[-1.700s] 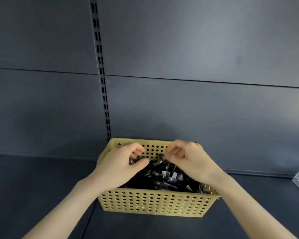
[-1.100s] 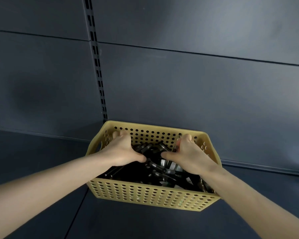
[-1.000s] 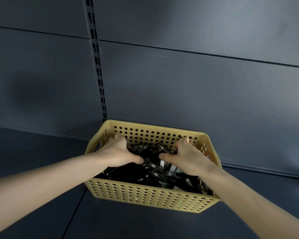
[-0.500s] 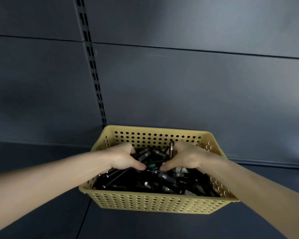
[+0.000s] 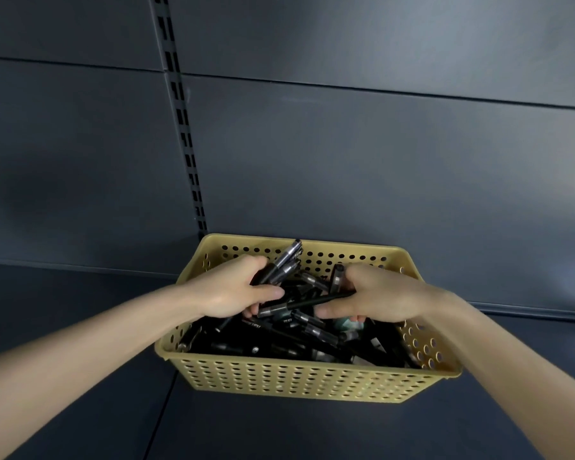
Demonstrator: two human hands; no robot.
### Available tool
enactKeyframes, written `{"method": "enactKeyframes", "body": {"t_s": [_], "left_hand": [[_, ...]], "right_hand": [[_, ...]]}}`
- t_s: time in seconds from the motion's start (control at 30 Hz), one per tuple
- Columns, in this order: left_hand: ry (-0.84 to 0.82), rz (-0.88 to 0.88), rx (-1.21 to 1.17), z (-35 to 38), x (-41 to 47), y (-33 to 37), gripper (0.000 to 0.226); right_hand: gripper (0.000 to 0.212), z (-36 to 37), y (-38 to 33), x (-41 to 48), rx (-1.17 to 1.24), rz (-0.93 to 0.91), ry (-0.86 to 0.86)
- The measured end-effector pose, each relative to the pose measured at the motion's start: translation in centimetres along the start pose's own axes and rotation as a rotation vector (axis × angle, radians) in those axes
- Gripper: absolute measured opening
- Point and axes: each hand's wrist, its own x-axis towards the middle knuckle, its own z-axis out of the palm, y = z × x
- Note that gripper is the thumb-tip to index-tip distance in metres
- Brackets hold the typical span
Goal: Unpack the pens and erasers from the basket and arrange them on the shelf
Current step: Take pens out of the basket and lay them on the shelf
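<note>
A yellow perforated basket (image 5: 292, 380) stands on the dark shelf (image 5: 80, 410), against the back panel. It is heaped with several black pens (image 5: 279, 346). My left hand (image 5: 236, 290) is inside the basket and grips a bunch of pens (image 5: 284, 263) whose silver-banded ends stick up past my fingers. My right hand (image 5: 375, 297) is beside it over the heap, holding a long black pen (image 5: 306, 303) that lies across between the two hands. A pale green-white item (image 5: 351, 323) shows under my right hand; I cannot tell what it is.
The dark grey back panel (image 5: 379, 154) rises right behind the basket, with a slotted upright rail (image 5: 183, 127) left of centre. Bare shelf surface lies left, right and in front of the basket. A seam (image 5: 161, 413) runs across the shelf below the basket's left corner.
Both hands have closed on pens and lifted a little out of the heap; the left hand's bunch now stands up above the basket's rear rim. The basket stays in place.
</note>
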Motion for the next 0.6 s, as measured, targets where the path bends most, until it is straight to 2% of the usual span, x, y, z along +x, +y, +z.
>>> {"method": "enactKeyframes", "body": {"t_s": [0.2,0.27,0.37,0.47,0.6], "left_hand": [[-0.089,0.017,-0.069,-0.6,-0.2,-0.3,0.014],[-0.061,0.032,-0.117,-0.8,-0.3,-0.2,0.012],[0.03,0.075,-0.288,-1.3,-0.5,0.3,0.016],[0.099,0.084,-0.452,-2.1,-0.9,1.1,0.027],[0.095,0.11,-0.292,-3.1,-1.3,1.7,0.02]], "right_hand": [[0.023,-0.9,0.4,-0.3,0.056,-0.001,-0.029],[0.026,-1.2,0.8,-0.7,0.137,-0.017,-0.004],[0.006,-1.5,0.6,-1.2,0.3,-0.149,0.03],[0.013,-1.4,0.5,-1.4,0.381,-0.173,0.034],[0.009,-1.0,0.1,-1.4,0.349,-0.175,-0.001]]}}
